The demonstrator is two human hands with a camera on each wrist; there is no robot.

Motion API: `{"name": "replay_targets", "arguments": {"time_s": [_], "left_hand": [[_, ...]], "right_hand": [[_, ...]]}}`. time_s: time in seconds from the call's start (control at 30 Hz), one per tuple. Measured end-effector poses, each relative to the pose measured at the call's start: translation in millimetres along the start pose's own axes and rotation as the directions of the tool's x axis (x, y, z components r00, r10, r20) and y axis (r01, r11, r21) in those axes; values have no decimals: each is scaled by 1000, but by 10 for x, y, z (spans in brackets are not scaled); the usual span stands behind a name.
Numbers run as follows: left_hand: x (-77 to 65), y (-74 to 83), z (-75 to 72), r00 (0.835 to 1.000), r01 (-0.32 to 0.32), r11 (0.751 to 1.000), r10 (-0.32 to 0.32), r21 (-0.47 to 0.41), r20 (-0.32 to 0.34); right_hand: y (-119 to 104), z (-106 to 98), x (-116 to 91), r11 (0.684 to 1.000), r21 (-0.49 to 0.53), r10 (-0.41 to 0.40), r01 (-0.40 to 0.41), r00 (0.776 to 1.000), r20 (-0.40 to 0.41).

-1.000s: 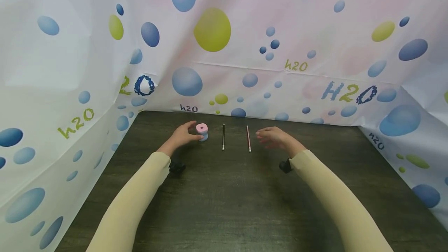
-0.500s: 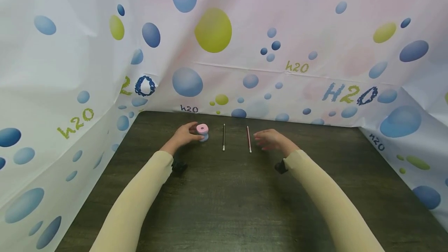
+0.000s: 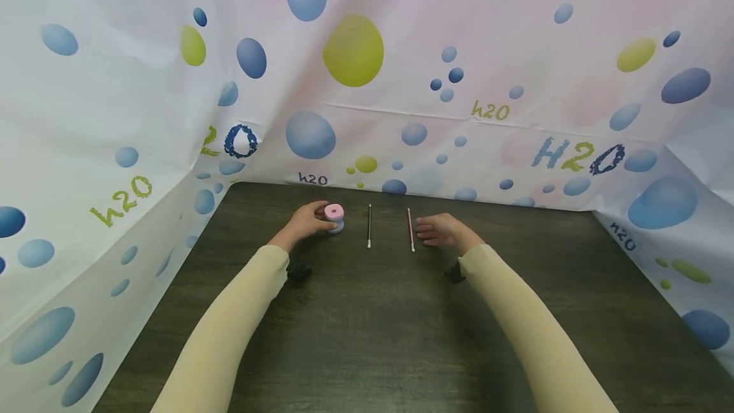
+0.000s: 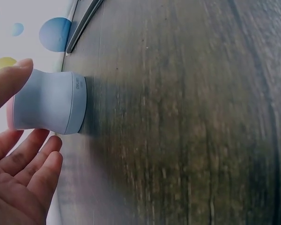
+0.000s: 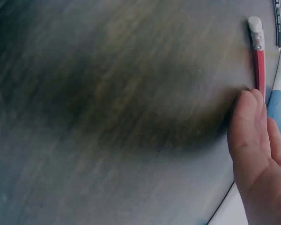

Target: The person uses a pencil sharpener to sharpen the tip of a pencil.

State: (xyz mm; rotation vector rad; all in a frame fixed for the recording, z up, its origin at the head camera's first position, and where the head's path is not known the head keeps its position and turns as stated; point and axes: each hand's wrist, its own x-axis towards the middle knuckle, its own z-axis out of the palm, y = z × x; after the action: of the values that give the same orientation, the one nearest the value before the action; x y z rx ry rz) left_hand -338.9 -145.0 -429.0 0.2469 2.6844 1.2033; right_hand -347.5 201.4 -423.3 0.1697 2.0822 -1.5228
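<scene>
Upright at the back of the table stands a pencil sharpener [image 3: 334, 211] with a pink top, a dark hole in it and a blue waisted body. My left hand [image 3: 306, 222] holds it from the left, the thumb on one side and the fingers [image 4: 42, 176] at the other. The blue body [image 4: 49, 101] shows its base on the tabletop in the left wrist view. My right hand [image 3: 446, 230], fingers relaxed and nothing in them, is just right of a red pencil [image 3: 410, 230]. In the right wrist view its fingertips overlap that pencil [image 5: 258, 65], whose white eraser shows.
A black pencil [image 3: 369, 227] lies between the sharpener and the red pencil, roughly parallel to the latter. The dark wooden table [image 3: 367, 336] is enclosed by a white sheet [image 3: 401, 81] with blue and green dots at the back and sides.
My left fingers have drawn in closer around the sharpener, which stays in place. My right hand has shifted left, nearer the red pencil. The pencils lie as before; the head view shifts slightly.
</scene>
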Motion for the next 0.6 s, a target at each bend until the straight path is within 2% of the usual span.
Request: {"name": "replay_targets", "arguments": {"time_s": [0.3,0.6], "left_hand": [[35,-21,29,1000,3,1000,-3,0,-13],[26,-42,50,1000,-7,1000,7,-14,-19]], "right_hand": [[-13,31,23,1000,-16,-10,10,1000,-7],[-16,105,74,999,12,-33,33,998,-51]]}}
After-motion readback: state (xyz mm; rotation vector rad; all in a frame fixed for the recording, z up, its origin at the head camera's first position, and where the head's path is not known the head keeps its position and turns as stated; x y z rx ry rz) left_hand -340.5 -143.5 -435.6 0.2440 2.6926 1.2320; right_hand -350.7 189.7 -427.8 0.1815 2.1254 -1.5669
